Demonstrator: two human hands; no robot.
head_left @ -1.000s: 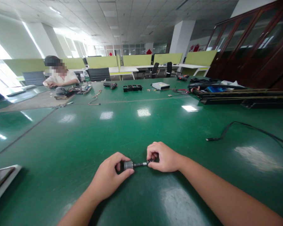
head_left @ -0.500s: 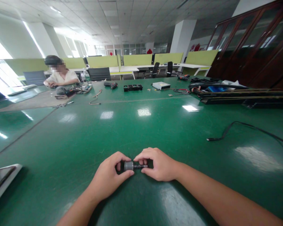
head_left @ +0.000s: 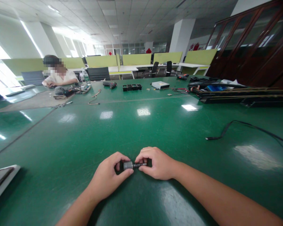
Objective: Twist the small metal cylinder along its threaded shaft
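Observation:
A small grey motor-like cylinder (head_left: 127,165) with a dark ridged shaft (head_left: 137,165) lies sideways between my hands, close to the green tabletop. My left hand (head_left: 110,172) is closed on the cylinder, thumb in front and fingers behind. From the other side, my right hand (head_left: 155,164) curls its thumb and fingers around the shaft, whose thin bright tip points toward the palm. Contact between the right fingertips and the shaft is hard to make out.
A black cable (head_left: 223,133) runs in from the right. A white-edged tablet-like device (head_left: 13,171) sits at left. Across the table are a power drill (head_left: 110,84), a black slotted part (head_left: 132,87), a silver box (head_left: 160,85) and long dark rails (head_left: 226,97). A person (head_left: 60,73) sits far left.
My right thumb and fingers have shifted slightly along the shaft, leaving more of its ridged part visible. The left hand keeps its hold, and the whole view has moved a little.

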